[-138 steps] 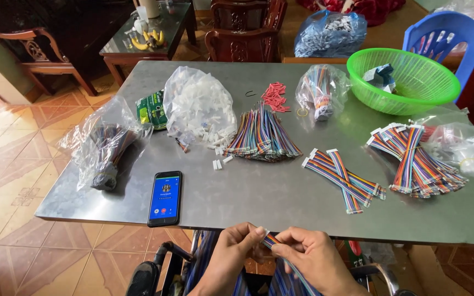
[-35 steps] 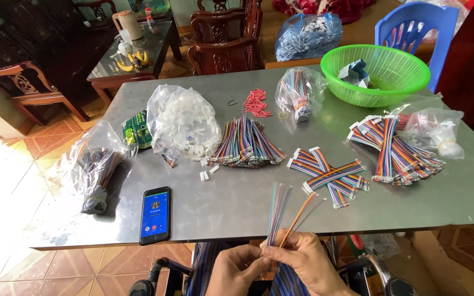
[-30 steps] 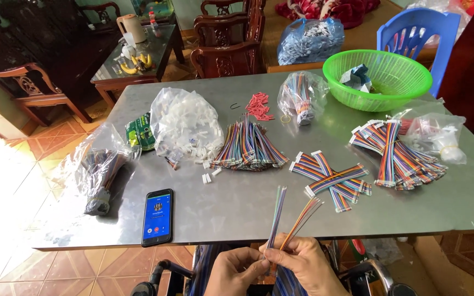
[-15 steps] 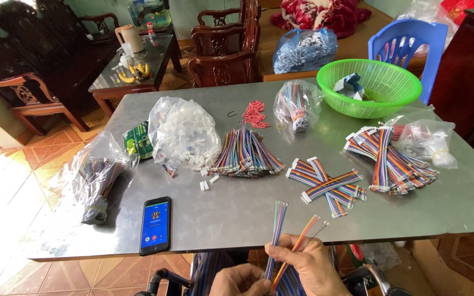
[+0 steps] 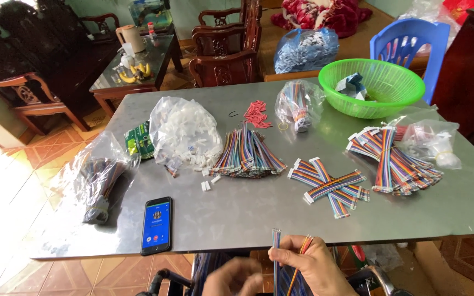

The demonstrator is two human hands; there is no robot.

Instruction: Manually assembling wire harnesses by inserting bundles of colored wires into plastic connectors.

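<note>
My right hand (image 5: 311, 267) sits at the near table edge, its fingers closed on a few thin coloured wires (image 5: 276, 244) that stick up from it. My left hand (image 5: 236, 278) is just left of it, blurred and low in the picture; whether it holds the wires is unclear. On the steel table (image 5: 237, 208) beyond lie a fanned bundle of rainbow ribbon wires (image 5: 246, 154), crossed flat ribbon pieces (image 5: 330, 185) and a bigger heap of ribbon pieces (image 5: 393, 159) at the right.
A phone (image 5: 156, 225) with a lit blue screen lies near left. A clear bag of white connectors (image 5: 185, 131), a bag of dark cables (image 5: 101, 178), a bagged wire roll (image 5: 297, 101), a green basket (image 5: 377, 85), red pieces (image 5: 256, 114). Wooden chairs and a blue plastic chair stand behind.
My hands have dropped lower toward the table edge and the wires show shorter above them. The view has tilted up, showing more of the room behind the table.
</note>
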